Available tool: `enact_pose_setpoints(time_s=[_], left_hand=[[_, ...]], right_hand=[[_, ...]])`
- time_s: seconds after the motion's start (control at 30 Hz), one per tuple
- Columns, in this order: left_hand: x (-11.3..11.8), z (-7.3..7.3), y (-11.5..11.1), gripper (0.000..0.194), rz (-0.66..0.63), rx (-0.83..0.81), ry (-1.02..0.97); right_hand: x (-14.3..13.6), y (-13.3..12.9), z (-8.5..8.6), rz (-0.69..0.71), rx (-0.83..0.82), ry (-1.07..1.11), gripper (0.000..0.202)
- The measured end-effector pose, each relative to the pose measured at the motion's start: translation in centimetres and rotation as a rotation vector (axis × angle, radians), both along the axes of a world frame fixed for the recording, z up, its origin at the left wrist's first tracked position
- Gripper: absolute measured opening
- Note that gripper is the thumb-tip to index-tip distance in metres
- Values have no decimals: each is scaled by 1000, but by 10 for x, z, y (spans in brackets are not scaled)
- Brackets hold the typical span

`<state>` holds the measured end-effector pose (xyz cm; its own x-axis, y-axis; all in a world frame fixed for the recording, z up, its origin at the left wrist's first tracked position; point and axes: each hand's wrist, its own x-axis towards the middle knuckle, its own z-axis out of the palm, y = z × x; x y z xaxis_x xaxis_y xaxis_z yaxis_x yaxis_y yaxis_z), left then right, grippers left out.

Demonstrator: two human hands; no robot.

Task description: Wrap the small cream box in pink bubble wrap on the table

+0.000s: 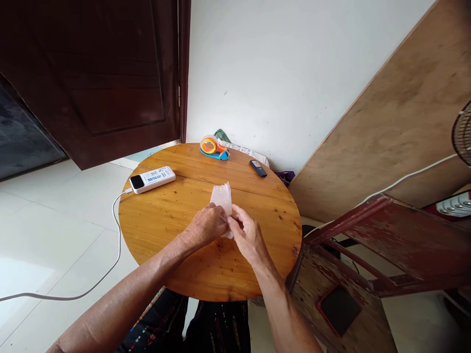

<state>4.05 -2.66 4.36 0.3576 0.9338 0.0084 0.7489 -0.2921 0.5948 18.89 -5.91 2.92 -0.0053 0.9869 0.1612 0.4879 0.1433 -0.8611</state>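
Observation:
A small piece of whitish, translucent bubble wrap (pixel 222 196) is held over the middle of the round wooden table (pixel 147 220). My left hand (pixel 208 224) grips it from the left, its fingers curled on the lower part. From the right, my right hand (pixel 247 230) pinches the wrap's edge between thumb and fingers. Both hands' fingertips nearly meet at the wrap. Whether anything lies inside the wrap cannot be made out.
A white power bank (pixel 154 179) with a cable lies at the table's left edge. An orange and blue tape dispenser (pixel 214 148) stands at the back, a dark phone (pixel 258 168) to its right. A worn wooden chair (pixel 382 240) is at the right.

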Motion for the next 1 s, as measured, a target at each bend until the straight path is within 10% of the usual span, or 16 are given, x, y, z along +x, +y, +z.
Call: enact_pose_setpoints(time_s=[0.27, 0.47, 0.63, 0.8, 1.0], left_hand=[[-8, -20, -7, 59, 71, -162, -501], [-1, -32, -8, 45, 121, -83, -517], [0, -37, -7, 50, 113, -29, -469], [-1, -37, -4, 54, 78, 11, -397], [0, -34, -12, 55, 57, 103, -345]], right_hand=[[8, -6, 5, 275, 115, -248, 64], [-8, -5, 14, 244, 115, -599, 74], [10, -1, 19, 290, 27, -323, 72], [38, 9, 9, 19, 93, -49, 46], [26, 27, -13, 223, 203, -78, 48]])
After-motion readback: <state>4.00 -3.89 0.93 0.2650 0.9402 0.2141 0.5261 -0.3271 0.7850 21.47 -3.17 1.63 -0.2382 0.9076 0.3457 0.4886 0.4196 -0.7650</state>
